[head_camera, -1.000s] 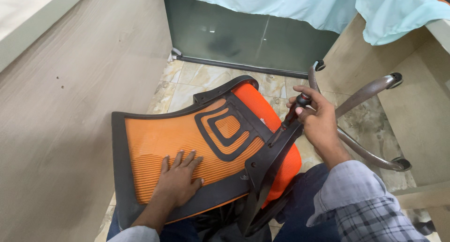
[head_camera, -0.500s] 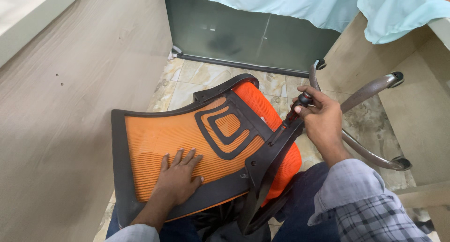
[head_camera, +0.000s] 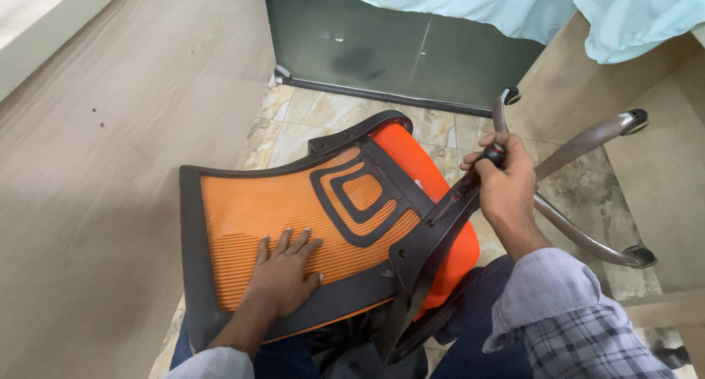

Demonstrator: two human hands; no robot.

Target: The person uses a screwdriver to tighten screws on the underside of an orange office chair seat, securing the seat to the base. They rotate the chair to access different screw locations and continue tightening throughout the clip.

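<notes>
Left hand [head_camera: 283, 272] flat, fingers spread on orange chair back [head_camera: 294, 210] | right hand [head_camera: 507, 184] clenched around black knob [head_camera: 496, 153]

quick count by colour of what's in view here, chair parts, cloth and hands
orange mesh backrest and orange seat: 2
black bracket arm and black tool: 2
grey metal chair base: 1
light blue cloth: 1
hands, left hand and right hand: 2
total: 8

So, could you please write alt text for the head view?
A left hand lies flat on an orange mesh chair back across the lap, while the right hand grips a tool at its black bracket.
</notes>
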